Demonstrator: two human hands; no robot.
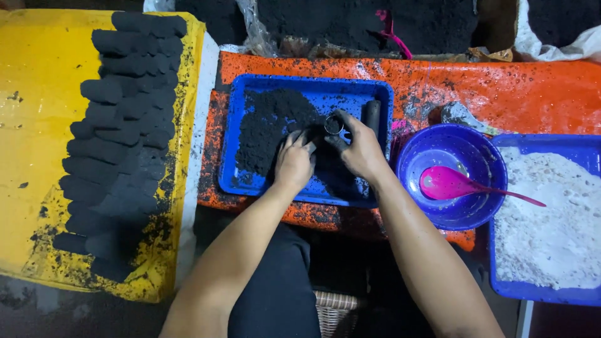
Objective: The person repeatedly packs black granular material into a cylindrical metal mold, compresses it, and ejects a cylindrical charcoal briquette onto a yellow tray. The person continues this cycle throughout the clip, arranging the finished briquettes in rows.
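Both forearms reach up from the frame's bottom: left hand (pixel 294 161) presses curled fingers into black powder (pixel 269 128) in the centre blue tray (pixel 244 181); right hand (pixel 360 150) pinches a metal ring (pixel 333 125) beside it.

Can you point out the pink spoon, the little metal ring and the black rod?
pink spoon (pixel 446 182), head view, on its bowl.
metal ring (pixel 333 125), head view, on its rim.
black rod (pixel 372 116), head view, mid-length.
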